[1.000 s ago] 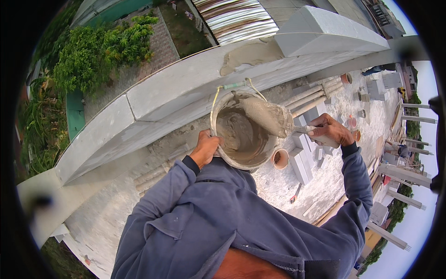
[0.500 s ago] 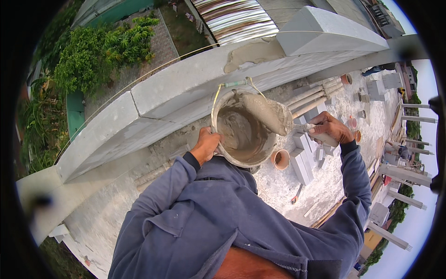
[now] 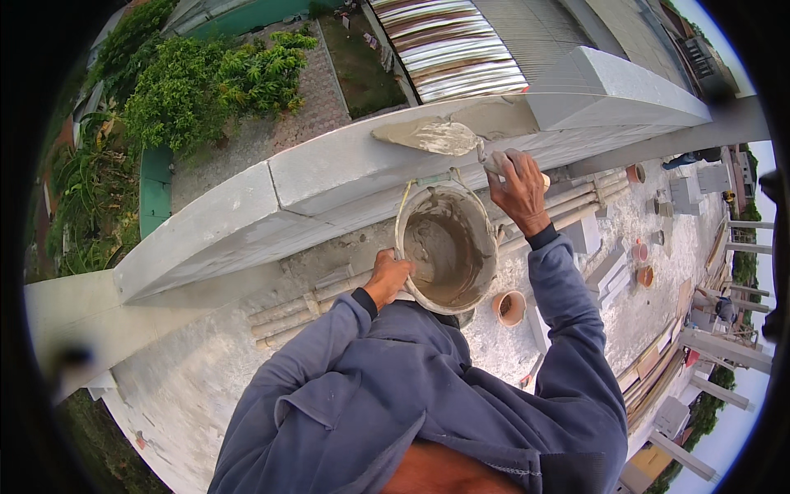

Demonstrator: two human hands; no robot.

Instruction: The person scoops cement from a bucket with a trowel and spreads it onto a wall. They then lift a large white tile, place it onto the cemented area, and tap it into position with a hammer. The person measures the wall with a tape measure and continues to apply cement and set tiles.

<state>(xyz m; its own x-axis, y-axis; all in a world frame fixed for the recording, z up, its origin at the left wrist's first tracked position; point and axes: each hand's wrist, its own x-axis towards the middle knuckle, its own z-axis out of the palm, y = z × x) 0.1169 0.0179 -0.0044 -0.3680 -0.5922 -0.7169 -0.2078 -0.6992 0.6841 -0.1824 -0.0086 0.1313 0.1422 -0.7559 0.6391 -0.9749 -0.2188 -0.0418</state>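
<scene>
Separately, clamps two things, right hand (image 3: 517, 188) and left hand (image 3: 388, 278) apart. With the right, grips the pale, rounded handle (image 3: 497, 162) of one leaf-shaped, mortar-coated metal trowel (image 3: 438, 137), held at the top of one long, smooth, pale grey block wall (image 3: 346, 165); cannot tell whether touching it. With the left, grips the left rim of one round, pale, mortar-crusted bucket (image 3: 493, 247), on the near side of the wall. Inside, contains wet, swirled grey mortar (image 3: 440, 251); above, carries one green tubular grip (image 3: 434, 179). Along the wall, shows one clear joint (image 3: 274, 188), one rough grey mortar patch (image 3: 508, 119) and one wedge-shaped pale block (image 3: 605, 89). Just right of the bucket, shows one round terracotta-coloured pot (image 3: 508, 308). Beyond the wall, shows one corrugated, rust-and-silver-striped metal roof (image 3: 448, 49).
</scene>
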